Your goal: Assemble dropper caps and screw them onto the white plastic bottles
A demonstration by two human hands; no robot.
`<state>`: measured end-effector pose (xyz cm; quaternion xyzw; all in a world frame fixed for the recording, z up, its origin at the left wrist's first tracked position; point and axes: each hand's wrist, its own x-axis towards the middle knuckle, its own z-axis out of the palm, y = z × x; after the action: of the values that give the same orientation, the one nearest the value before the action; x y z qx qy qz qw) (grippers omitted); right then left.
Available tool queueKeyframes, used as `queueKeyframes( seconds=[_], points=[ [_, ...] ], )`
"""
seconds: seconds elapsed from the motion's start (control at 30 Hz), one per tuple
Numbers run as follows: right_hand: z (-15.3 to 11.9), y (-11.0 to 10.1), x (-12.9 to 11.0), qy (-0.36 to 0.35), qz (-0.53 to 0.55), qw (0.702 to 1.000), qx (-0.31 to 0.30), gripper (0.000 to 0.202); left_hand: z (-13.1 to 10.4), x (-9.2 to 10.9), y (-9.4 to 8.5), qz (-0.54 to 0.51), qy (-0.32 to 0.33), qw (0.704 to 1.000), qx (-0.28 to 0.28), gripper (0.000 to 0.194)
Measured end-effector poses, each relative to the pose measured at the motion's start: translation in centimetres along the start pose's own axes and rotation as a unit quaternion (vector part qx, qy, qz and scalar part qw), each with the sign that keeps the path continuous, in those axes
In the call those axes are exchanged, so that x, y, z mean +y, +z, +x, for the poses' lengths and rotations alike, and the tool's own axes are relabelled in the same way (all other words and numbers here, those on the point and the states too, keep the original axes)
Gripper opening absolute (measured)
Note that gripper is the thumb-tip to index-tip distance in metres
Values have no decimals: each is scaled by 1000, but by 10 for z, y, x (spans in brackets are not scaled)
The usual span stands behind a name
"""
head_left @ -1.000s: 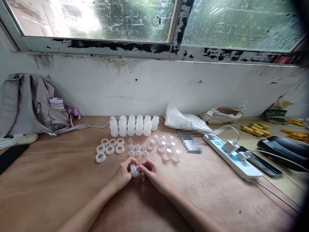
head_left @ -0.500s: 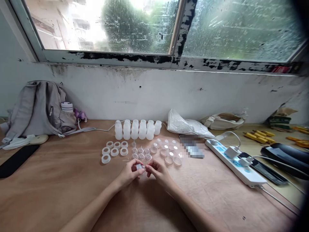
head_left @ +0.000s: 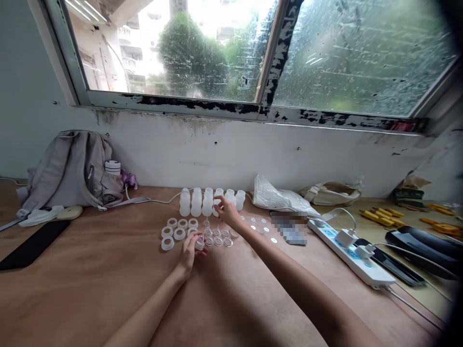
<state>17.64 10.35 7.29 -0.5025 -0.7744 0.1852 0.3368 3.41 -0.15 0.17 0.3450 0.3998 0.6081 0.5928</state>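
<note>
My left hand [head_left: 188, 253] is closed around a ribbed translucent bottle collar with a clear teat [head_left: 200, 242], held just above the table. My right hand [head_left: 227, 212] reaches across to a row of frosted baby bottles [head_left: 196, 202], fingers apart at the front of one bottle [head_left: 218, 192]; whether they touch it I cannot tell. Left of centre lie several collar rings [head_left: 167, 243], partly hidden by my left hand. Beside them sit several clear teats [head_left: 217, 240]. Clear round caps [head_left: 265, 230] lie further right, partly covered by my right forearm.
A white plastic bag [head_left: 269, 193] lies against the wall behind. On the right are a power strip [head_left: 356, 255] with plugs and cables, and a pixelated flat item [head_left: 289, 229]. A grey backpack [head_left: 72, 168] and a black phone-like slab [head_left: 34, 245] occupy the left.
My right hand has left the teat and moved forward to the bottles. My left hand has shifted slightly left, still holding the collar and teat. The view has tilted up.
</note>
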Motion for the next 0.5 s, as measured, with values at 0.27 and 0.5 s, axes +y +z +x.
queueKeyframes(
  seconds=[0.27, 0.5],
  points=[
    [34, 28, -5, 14, -97, 995, -6, 26, 19, 9, -16, -117, -59, 991, 31, 21],
    [19, 17, -8, -22, -126, 992, 6, 10, 16, 16, -16, -207, -116, 971, -21, 15]
  ],
)
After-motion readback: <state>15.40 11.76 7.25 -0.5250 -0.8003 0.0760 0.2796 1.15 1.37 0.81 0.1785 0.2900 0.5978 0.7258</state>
